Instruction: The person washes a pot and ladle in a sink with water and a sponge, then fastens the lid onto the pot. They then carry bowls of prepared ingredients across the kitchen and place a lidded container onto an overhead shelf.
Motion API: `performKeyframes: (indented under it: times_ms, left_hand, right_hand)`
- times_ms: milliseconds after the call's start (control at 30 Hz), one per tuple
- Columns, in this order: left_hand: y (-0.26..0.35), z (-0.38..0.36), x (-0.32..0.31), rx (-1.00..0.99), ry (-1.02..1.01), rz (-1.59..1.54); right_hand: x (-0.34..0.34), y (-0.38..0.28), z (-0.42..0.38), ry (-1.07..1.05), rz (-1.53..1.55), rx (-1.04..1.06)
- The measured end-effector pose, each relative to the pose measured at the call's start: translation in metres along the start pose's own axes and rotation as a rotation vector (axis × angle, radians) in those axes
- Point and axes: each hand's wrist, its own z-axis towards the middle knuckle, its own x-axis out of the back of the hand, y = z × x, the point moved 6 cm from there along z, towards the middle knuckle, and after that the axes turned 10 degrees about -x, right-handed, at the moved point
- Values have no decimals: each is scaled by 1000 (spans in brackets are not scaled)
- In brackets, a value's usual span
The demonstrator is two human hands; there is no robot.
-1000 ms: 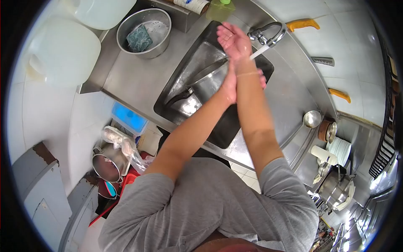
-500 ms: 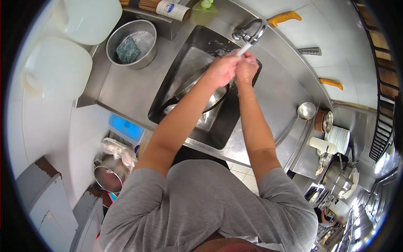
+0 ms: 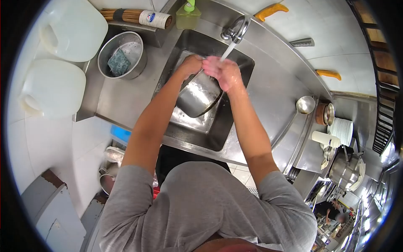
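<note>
A metal pan [image 3: 197,97] with a dark rim sits tilted in the sink [image 3: 218,140]. My left hand [image 3: 192,66] is closed at the pan's upper left edge; whether it grips the rim or the handle is hidden. My right hand [image 3: 226,74] lies open, wet and palm up, over the pan's upper right side. Water streams onto its fingers from the faucet [image 3: 238,31]. The fingertips come close to my left hand.
A metal pot [image 3: 142,63] with a green scouring pad [image 3: 119,62] stands left of the sink. Behind are a soap bottle [image 3: 188,17] and a bamboo brush [image 3: 126,16]. A ladle [image 3: 305,105] lies on the right counter. Another person [image 3: 333,214] is far right.
My hands have parted from under the stream. The left moved left to the pan; the right stays under the water, now opened. The pan has turned and tilted, and the view has shifted slightly.
</note>
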Motion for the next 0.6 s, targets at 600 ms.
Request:
performKeyframes:
  times_ms: [600]
  left_hand:
    - [53, -13, -58, 120, -56, -1446]
  right_hand:
    - [-18, -17, 29, -497, 463, -111]
